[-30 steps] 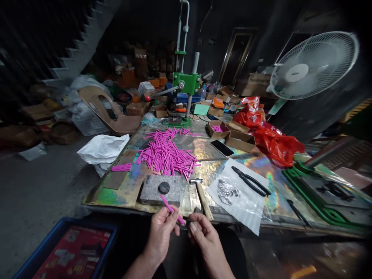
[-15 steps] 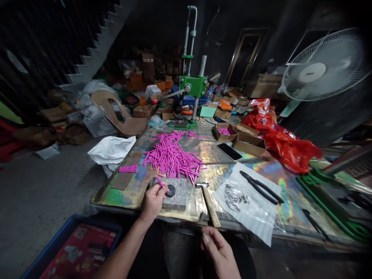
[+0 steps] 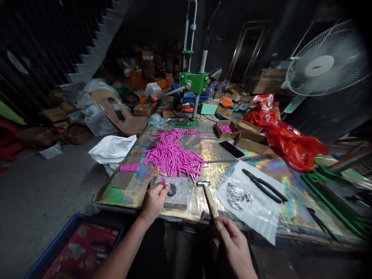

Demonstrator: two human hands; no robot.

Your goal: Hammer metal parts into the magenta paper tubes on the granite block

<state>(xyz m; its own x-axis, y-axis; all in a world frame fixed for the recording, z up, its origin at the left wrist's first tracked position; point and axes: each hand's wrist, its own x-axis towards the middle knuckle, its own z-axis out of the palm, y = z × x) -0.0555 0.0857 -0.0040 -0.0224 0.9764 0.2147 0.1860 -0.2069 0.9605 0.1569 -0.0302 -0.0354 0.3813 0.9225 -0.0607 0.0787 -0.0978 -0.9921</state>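
Observation:
Pinched in my left hand [image 3: 155,199] is a short magenta stick [image 3: 164,181], held just left of a round black disc [image 3: 171,190]. That disc lies on a grey stone-like slab [image 3: 180,199] at the table's near edge. My right hand [image 3: 232,240] has its fingers closed on the end of the wooden handle of a hammer [image 3: 211,201], whose metal head rests on the table beside the slab. Behind the slab spreads a large heap of magenta sticks [image 3: 174,155]. A small row of magenta sticks [image 3: 129,167] lies to the left on a brown board [image 3: 122,180].
Black pliers [image 3: 264,186] and a clear plastic bag [image 3: 238,195] lie on a white sheet [image 3: 261,223]. Farther back are a phone [image 3: 231,149], small cardboard boxes [image 3: 252,142] and a green hand press [image 3: 193,83]. A fan [image 3: 319,66] stands at right.
My right hand has moved up and right from below the table edge and taken hold of the hammer handle. The stick in my left hand has tilted more upright.

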